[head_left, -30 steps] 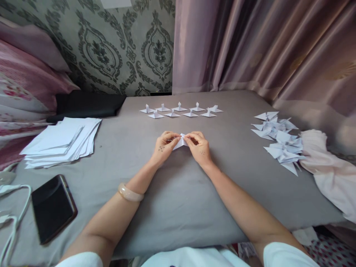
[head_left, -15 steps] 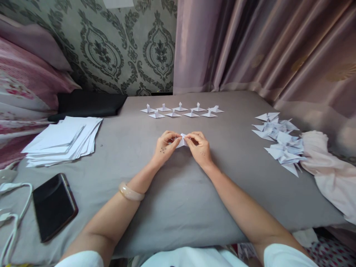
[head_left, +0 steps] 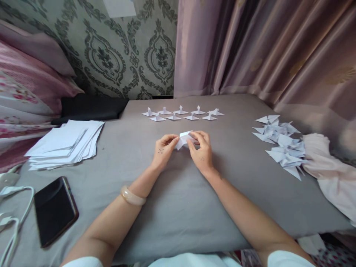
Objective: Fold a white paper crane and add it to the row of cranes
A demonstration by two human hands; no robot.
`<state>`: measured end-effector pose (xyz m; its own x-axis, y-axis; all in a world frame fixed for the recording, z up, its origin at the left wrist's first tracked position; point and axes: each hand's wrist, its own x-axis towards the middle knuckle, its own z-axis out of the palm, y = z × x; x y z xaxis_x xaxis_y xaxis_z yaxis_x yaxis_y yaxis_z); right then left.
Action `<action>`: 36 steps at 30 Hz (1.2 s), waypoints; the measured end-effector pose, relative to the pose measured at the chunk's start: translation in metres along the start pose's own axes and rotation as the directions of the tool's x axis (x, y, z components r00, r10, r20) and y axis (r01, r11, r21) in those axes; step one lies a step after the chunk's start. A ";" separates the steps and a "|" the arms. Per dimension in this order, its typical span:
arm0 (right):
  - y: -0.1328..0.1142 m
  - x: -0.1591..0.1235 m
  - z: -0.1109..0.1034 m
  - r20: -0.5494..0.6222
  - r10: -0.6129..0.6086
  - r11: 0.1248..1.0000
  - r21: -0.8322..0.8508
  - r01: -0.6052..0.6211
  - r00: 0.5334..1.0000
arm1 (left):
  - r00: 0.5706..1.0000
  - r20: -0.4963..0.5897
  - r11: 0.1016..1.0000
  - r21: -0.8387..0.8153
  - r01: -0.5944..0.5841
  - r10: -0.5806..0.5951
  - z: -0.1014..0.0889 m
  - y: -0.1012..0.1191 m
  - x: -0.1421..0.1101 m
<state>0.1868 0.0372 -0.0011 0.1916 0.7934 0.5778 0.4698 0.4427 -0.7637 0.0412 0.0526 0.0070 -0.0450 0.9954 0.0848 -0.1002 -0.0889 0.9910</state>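
A small piece of folded white paper [head_left: 183,139] is held between my two hands above the middle of the grey cloth-covered table [head_left: 178,200]. My left hand [head_left: 164,148] pinches its left edge between thumb and fingertips. On the other side, my right hand [head_left: 201,148] grips the paper with the thumb in front and the fingers behind, hiding part of it. Beyond my hands, several folded paper figures [head_left: 181,110] stand in two rows, wings spread flat and a small upright part in the middle of each.
At the left lies a stack of white paper sheets [head_left: 63,144], with a phone [head_left: 55,211] and white cables [head_left: 26,207] nearer me. A black folded item [head_left: 94,107] sits behind. More folded paper figures [head_left: 286,144] are heaped at the right beside a pale cloth [head_left: 322,159].
The folded paper has been turned and now shows a broader face. My right hand has shifted its grip, its thumb lower on the paper. The camera view has tilted slightly up.
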 end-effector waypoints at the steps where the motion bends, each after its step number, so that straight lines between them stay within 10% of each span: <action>1: -0.002 -0.001 -0.001 -0.039 -0.031 0.998 -0.056 0.028 0.999 | 0.999 -0.030 0.999 -0.039 0.011 -0.012 0.000 -0.001 0.000; 6: -0.014 -0.011 0.002 0.003 -0.026 0.992 -0.126 0.026 1.000 | 0.993 -0.120 0.999 -0.036 -0.026 0.021 0.000 -0.003 0.001; 14: -0.013 -0.011 0.015 0.124 0.465 0.828 0.290 -0.481 0.876 | 0.990 -0.089 0.994 0.009 -0.112 0.112 0.008 -0.006 -0.006; 28: -0.003 -0.003 0.010 0.099 0.498 0.805 0.315 -0.502 0.861 | 0.988 -0.033 0.980 0.143 -0.141 0.148 0.007 -0.006 -0.007; 36: -0.008 -0.005 0.005 0.134 0.448 0.851 0.239 -0.467 0.884 | 0.889 0.163 0.702 0.559 -0.441 0.429 -0.009 -0.007 0.005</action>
<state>0.1780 0.0314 0.0010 0.2646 0.9555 0.1302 0.1041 0.1059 -0.9889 0.0325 0.0578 -0.0002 0.0794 0.8523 0.5170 0.5046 -0.4816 0.7165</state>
